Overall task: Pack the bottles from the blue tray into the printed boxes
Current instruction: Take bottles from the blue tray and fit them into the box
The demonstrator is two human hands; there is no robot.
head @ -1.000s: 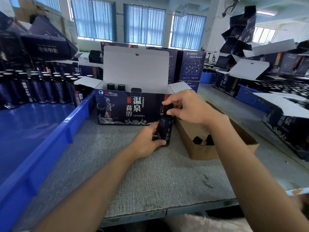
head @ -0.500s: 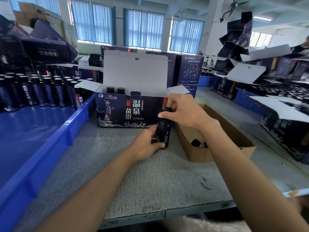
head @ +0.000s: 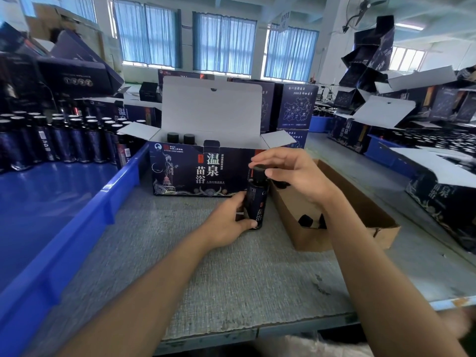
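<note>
The left hand (head: 229,222) grips the lower body of 1 dark bottle (head: 256,202), upright just in front of the printed box (head: 195,173), while the right hand (head: 296,173) arches over its cap with fingers loosely extended, grasping nothing. This looks like a cap check before loading; next the bottle must rise over the front wall and go down upright beside the 2 caps showing inside. That wall hides the free slots, and the remaining bottles (head: 64,140) at the far end of the blue tray (head: 123,186) blur together.
</note>
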